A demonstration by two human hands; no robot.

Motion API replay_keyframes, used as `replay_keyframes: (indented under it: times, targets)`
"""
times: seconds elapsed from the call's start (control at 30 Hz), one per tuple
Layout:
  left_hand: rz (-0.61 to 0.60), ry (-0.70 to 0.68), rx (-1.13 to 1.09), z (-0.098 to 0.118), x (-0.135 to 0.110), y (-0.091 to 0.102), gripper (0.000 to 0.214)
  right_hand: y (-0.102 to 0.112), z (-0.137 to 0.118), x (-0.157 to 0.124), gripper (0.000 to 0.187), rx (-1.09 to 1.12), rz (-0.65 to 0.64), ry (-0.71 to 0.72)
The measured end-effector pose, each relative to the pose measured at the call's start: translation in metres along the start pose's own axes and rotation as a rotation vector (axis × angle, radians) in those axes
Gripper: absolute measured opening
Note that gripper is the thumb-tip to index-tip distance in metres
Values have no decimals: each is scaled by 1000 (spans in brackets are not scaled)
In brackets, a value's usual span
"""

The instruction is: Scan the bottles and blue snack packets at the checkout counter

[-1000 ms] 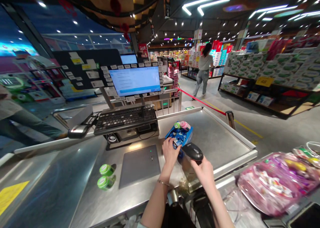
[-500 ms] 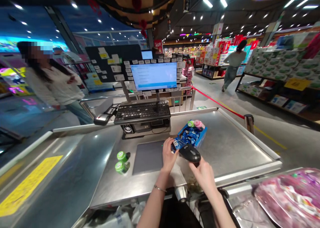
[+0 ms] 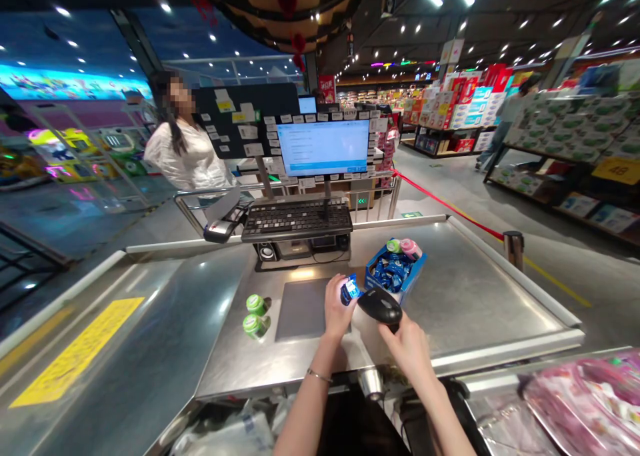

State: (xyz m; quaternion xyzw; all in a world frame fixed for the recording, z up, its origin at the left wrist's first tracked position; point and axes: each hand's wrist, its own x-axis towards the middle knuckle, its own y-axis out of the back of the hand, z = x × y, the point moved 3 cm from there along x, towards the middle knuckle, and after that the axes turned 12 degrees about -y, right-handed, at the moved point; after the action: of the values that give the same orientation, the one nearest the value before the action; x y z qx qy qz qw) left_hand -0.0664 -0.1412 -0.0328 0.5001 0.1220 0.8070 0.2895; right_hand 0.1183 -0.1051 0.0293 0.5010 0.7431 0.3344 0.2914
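Packet: small blue foil packet [image 3: 351, 289] with a pale label, held in the left hand above the grey scan pad. Judged light and fairly slick, possibly soft; best pinched by its edges.

Left hand [image 3: 339, 305]: fingers closed narrow around the packet, which shows above them. A thin bracelet [image 3: 318, 376] sits on the wrist.

Right hand [image 3: 406, 348]: fingers wrapped around the black handheld scanner [image 3: 381, 306], which is just beside the packet. Scanner judged light and rigid; its rounded body gives the natural grip.

Box: blue cardboard box [image 3: 376, 277] heaped with similar packets, near the hands. Pink and green rolls [image 3: 407, 246] lie at its far end.

Table: stainless-steel table [image 3: 480, 303] carries the box, the grey scan pad [image 3: 303, 309] and two green-topped tins [image 3: 255, 315] left of the pad.

Beyond: keyboard [image 3: 297, 219] and monitor [image 3: 323, 148] stand ahead; a person in a white blouse [image 3: 187, 159] stands past them.

Right edge: clear bag of pink goods [image 3: 585, 403].
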Motion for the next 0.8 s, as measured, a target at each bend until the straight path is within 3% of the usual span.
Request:
replay_keyframes:
  times: [0.2, 0.3, 0.4, 0.53, 0.67, 0.8]
  targets:
    - [7, -5, 14, -1, -1, -2, 34, -3, 3, 1, 38, 5, -10, -6]
    - [-7, 57, 120, -9, -8, 7, 38, -7, 4, 1, 37, 8, -14, 0]
    - [-24, 223, 336, -27, -27, 31, 41, -11, 3, 1, 35, 6, -21, 25]
    - [-122, 450, 693, -52, -62, 77, 35, -21, -2, 0, 34, -11, -52, 38]
    - [-281, 523, 889, -67, -82, 110, 38, -32, -8, 0, 36, -22, -61, 45]
    - [-373, 548, 992, -79, -85, 125, 40, -40, -11, 0, 36, 1, -78, 63]
